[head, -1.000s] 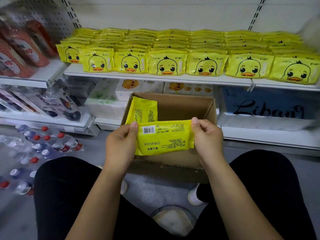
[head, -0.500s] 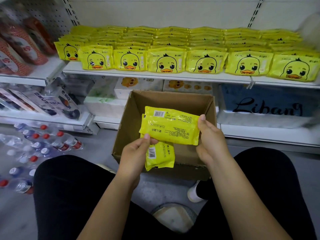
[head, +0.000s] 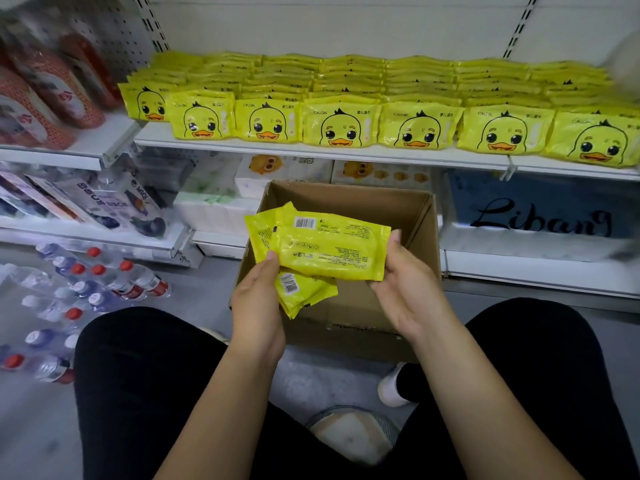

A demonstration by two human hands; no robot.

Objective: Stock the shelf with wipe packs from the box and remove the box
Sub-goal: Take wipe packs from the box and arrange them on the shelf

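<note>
Above our hands the shelf (head: 311, 152) carries full rows of duck-faced packs (head: 339, 128), and our left hand (head: 258, 299) and right hand (head: 405, 292) grip a few yellow wipe packs (head: 329, 251) between them over the cardboard box (head: 346, 206), seemingly near-empty, yet to be removed.

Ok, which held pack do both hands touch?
The top pack, spanning left hand to right hand; the lower pack and rear pack sit at the left only.

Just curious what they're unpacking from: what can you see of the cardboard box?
The box is plain brown cardboard, open on top, its inner walls bare. It sits on the grey floor by the lower shelf, before the person's knees. The left hand and right hand hold yellow packs over its opening, hiding its bottom.
</note>
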